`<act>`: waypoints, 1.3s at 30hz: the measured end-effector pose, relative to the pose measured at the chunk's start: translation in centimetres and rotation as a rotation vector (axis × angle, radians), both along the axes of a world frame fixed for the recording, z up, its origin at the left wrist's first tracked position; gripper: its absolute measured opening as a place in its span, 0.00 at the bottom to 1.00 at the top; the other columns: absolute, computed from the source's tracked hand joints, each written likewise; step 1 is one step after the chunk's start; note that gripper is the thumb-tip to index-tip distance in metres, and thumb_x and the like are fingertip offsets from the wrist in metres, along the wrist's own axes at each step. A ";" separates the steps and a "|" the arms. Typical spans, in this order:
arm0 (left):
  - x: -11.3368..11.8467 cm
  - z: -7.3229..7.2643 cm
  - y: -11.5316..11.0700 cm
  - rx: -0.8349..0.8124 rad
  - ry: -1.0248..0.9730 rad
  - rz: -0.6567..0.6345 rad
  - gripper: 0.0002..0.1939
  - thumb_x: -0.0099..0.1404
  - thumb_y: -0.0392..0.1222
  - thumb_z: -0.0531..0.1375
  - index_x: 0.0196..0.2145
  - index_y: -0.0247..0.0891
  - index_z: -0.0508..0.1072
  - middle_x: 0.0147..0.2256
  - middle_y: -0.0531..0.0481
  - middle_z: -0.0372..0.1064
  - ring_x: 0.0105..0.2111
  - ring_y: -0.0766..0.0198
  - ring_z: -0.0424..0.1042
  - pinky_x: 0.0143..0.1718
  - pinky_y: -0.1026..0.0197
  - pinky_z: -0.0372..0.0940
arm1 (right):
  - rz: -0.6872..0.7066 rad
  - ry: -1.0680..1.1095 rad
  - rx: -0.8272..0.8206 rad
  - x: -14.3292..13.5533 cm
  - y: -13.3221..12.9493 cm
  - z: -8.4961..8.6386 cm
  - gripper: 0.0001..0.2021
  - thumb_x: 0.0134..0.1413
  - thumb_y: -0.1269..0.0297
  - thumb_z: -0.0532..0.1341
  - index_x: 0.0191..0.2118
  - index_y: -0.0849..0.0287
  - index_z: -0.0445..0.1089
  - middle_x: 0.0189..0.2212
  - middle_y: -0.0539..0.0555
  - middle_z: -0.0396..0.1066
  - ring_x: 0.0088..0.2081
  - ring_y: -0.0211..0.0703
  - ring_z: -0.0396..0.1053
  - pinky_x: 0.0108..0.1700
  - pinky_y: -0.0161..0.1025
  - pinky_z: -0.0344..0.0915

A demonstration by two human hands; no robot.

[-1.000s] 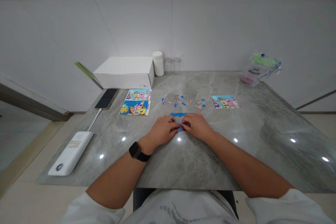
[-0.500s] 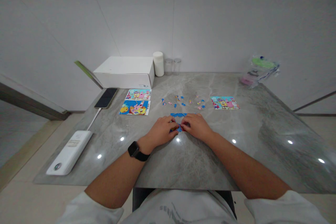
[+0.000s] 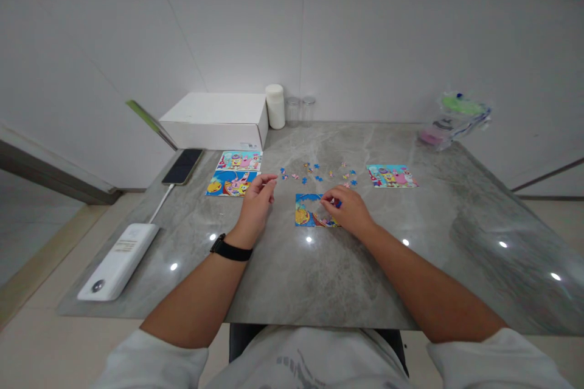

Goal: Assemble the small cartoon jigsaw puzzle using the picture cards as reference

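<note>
Reaching over the puzzle's (image 3: pixel 302 215) right side, the right hand (image 3: pixel 350 211) has its thumb and fingertips bunched together; a dark blue bit shows at the fingers, but I cannot tell whether it is gripped. The left hand (image 3: pixel 254 203) hangs by the right end of the blue card (image 3: pixel 223 185), fingers half curled and thumb near them; whether that grip holds anything, I cannot tell.

The puzzle lies flat on the counter (image 3: pixel 319 285), roughly midway between its left and right edges and well in from the near edge. Loose pieces (image 3: pixel 353 182) are scattered beyond it, towards the far edge.

It should handle as light, thin card: fairly stiff if slid flat, likely to bend or come apart at the joins if lifted by one corner. Best taken by two opposite short ends; single pieces call for a fingertip pinch at their rims.

Its long axis seems to run left to right, about parallel to the counter's near edge, with the yellow patch at its left end, as on the blue card.
</note>
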State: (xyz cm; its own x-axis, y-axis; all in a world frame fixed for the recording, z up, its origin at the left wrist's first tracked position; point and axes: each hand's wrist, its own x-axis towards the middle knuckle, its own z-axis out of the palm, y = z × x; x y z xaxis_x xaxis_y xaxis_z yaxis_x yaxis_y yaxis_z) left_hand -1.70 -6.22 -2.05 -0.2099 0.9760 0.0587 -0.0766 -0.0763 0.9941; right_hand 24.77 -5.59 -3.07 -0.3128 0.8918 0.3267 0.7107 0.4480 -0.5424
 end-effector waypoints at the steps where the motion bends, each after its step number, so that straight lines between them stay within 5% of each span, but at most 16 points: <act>1: 0.0 0.1 0.0 -0.007 -0.045 0.010 0.13 0.63 0.46 0.65 0.44 0.40 0.77 0.31 0.55 0.66 0.26 0.69 0.63 0.26 0.66 0.59 | -0.014 -0.002 0.002 0.1 0.0 0.1 0.04 0.61 0.67 0.65 0.34 0.56 0.78 0.33 0.52 0.75 0.33 0.41 0.69 0.42 0.39 0.63; 11: 0.5 0.4 -0.1 -0.049 -0.164 0.016 0.13 0.57 0.45 0.67 0.41 0.40 0.77 0.31 0.55 0.66 0.25 0.71 0.63 0.24 0.68 0.59 | -0.144 -0.080 -0.027 2.1 2.0 1.6 0.06 0.63 0.65 0.63 0.37 0.55 0.78 0.36 0.54 0.77 0.37 0.44 0.71 0.45 0.41 0.65; 22: 0.4 0.2 0.1 -0.070 -0.233 0.000 0.14 0.56 0.45 0.68 0.41 0.40 0.77 0.32 0.55 0.67 0.25 0.72 0.61 0.23 0.69 0.57 | -0.214 -0.368 -0.106 2.2 9.5 4.7 0.09 0.64 0.63 0.64 0.44 0.55 0.81 0.45 0.55 0.81 0.45 0.46 0.74 0.47 0.40 0.64; 27: 0.3 0.0 0.4 -0.080 -0.234 0.003 0.15 0.55 0.45 0.68 0.40 0.39 0.77 0.35 0.54 0.68 0.25 0.73 0.62 0.23 0.69 0.57 | -0.218 -0.412 -0.195 -0.1 11.9 3.9 0.10 0.63 0.64 0.64 0.47 0.52 0.82 0.46 0.54 0.82 0.48 0.48 0.75 0.47 0.39 0.65; 33: 0.3 -0.4 0.5 -0.092 -0.220 -0.007 0.15 0.56 0.46 0.67 0.41 0.40 0.77 0.34 0.55 0.67 0.24 0.73 0.62 0.23 0.68 0.57 | -0.133 -0.454 -0.180 -2.9 11.1 1.6 0.17 0.68 0.68 0.58 0.53 0.48 0.82 0.52 0.58 0.79 0.52 0.50 0.74 0.53 0.42 0.65; 39: 0.3 -0.4 0.6 -0.112 -0.236 0.004 0.16 0.55 0.46 0.69 0.40 0.39 0.77 0.34 0.55 0.67 0.25 0.73 0.62 0.23 0.68 0.57 | -0.124 -0.339 -0.126 -0.9 11.8 1.2 0.18 0.67 0.71 0.58 0.54 0.51 0.81 0.51 0.57 0.78 0.52 0.48 0.73 0.56 0.41 0.66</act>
State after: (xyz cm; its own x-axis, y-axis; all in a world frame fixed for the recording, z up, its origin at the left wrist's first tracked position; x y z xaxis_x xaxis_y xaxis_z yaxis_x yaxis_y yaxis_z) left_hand -1.44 -5.60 -2.47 -0.2091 0.9726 -0.1012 -0.3070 0.0329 0.9511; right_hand 23.89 6.17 -1.91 -0.2717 0.9563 0.1083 0.9037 0.2922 -0.3129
